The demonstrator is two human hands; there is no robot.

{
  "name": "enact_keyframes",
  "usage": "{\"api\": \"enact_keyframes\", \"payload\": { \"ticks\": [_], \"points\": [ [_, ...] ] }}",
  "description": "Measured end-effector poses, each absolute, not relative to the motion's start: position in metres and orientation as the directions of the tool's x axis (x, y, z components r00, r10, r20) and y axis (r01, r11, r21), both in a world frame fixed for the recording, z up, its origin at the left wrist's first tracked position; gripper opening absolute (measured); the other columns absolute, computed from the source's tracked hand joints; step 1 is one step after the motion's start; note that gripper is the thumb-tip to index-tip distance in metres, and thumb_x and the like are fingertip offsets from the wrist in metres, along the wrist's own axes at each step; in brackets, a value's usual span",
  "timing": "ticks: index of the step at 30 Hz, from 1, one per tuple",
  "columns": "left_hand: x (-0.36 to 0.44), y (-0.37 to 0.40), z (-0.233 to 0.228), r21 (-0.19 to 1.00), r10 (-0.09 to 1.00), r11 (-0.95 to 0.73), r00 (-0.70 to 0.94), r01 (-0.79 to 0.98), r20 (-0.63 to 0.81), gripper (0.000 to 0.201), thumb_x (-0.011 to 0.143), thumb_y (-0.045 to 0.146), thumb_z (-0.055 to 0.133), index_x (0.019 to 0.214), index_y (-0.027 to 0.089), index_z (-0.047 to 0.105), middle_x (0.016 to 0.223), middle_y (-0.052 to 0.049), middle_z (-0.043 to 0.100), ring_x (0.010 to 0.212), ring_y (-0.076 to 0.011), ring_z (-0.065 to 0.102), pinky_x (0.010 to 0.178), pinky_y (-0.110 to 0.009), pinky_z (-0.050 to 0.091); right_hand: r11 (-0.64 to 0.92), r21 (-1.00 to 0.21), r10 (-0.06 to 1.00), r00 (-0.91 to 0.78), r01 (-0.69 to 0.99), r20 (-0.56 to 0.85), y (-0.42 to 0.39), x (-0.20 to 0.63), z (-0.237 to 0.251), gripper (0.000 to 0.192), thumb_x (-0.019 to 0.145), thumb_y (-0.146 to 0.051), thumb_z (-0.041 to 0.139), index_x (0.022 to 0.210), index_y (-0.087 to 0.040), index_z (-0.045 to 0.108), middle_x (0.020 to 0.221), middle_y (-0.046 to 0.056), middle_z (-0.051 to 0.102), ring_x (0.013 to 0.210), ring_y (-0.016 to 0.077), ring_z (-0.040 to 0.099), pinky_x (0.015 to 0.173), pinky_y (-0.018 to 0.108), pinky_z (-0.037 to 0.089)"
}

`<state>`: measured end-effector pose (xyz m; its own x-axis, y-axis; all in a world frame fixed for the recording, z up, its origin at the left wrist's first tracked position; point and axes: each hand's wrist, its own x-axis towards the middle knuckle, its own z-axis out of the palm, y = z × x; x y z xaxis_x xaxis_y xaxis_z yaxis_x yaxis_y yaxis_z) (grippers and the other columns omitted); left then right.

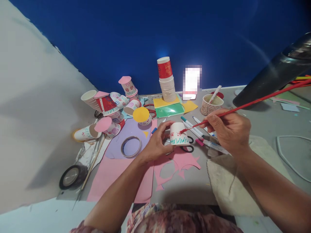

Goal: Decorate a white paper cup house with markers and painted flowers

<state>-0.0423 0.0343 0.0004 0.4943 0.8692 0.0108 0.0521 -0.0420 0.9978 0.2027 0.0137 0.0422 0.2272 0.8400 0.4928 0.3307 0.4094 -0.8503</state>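
Observation:
My left hand [157,142] grips a white paper cup [179,134] that is held upside down, its wide rim facing down. Teal scribbled strokes run along the cup's lower part, with red dabs above them. Between the fingers of my right hand [229,129] is a long red paintbrush [255,97], its red bristles touching or almost touching the cup's side. Black-handled scissors [188,149] lie just behind and below the cup. Several markers [194,129] are spread beside it, under the brush.
Decorated paper cups [127,87], some with paper tops, crowd the left. A cup stack [167,87] stands at the back. A patterned cup [211,105], a dark bottle [264,74] and a cloth [225,181] lie rightward. Tape [131,146] and pink paper [121,181] lie left.

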Motion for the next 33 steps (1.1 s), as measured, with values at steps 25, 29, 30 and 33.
{"api": "enact_keyframes", "payload": {
  "ticks": [25, 29, 30, 33],
  "points": [
    [-0.0385, 0.0335, -0.0021, 1.0, 0.885, 0.019, 0.465, -0.006, -0.014, 0.078, 0.069, 0.012, 0.082, 0.138, 0.027, 0.05, 0.152, -0.012, 0.056, 0.144, -0.0346, 0.055, 0.117, -0.05, 0.048, 0.449, -0.857, 0.808, 0.293, 0.253, 0.511, 0.0156, 0.2065, 0.0437, 0.022, 0.097, -0.032, 0.076, 0.077, -0.021, 0.073, 0.062, 0.001, 0.076, 0.045, 0.0112, 0.059, 0.046, 0.026, 0.049],
    [-0.0383, 0.0315, -0.0004, 0.998, 0.894, 0.01, 0.447, 0.057, -0.035, 0.079, 0.069, 0.01, 0.08, 0.139, 0.027, 0.048, 0.149, -0.011, 0.06, 0.145, -0.0353, 0.054, 0.118, -0.051, 0.048, 0.457, -0.847, 0.803, 0.285, 0.27, 0.524, 0.0161, 0.2104, 0.0426, 0.023, 0.098, -0.03, 0.075, 0.077, -0.021, 0.073, 0.062, 0.001, 0.075, 0.047, 0.0112, 0.061, 0.047, 0.025, 0.05],
    [-0.0383, 0.0313, -0.0002, 0.998, 0.895, 0.005, 0.444, 0.064, -0.033, 0.079, 0.069, 0.009, 0.08, 0.139, 0.027, 0.048, 0.15, -0.011, 0.059, 0.146, -0.0356, 0.053, 0.117, -0.05, 0.049, 0.455, -0.847, 0.804, 0.283, 0.274, 0.523, 0.016, 0.2109, 0.043, 0.023, 0.098, -0.029, 0.074, 0.077, -0.021, 0.073, 0.063, 0.001, 0.076, 0.047, 0.0114, 0.062, 0.047, 0.025, 0.05],
    [-0.0384, 0.0317, -0.0006, 0.999, 0.898, 0.007, 0.439, 0.052, -0.029, 0.078, 0.068, 0.008, 0.079, 0.138, 0.026, 0.047, 0.15, -0.012, 0.059, 0.148, -0.0366, 0.052, 0.114, -0.049, 0.052, 0.449, -0.849, 0.812, 0.27, 0.278, 0.518, 0.015, 0.211, 0.0443, 0.022, 0.097, -0.029, 0.075, 0.077, -0.021, 0.074, 0.062, 0.001, 0.075, 0.046, 0.0114, 0.06, 0.046, 0.025, 0.05]
  ]
}}
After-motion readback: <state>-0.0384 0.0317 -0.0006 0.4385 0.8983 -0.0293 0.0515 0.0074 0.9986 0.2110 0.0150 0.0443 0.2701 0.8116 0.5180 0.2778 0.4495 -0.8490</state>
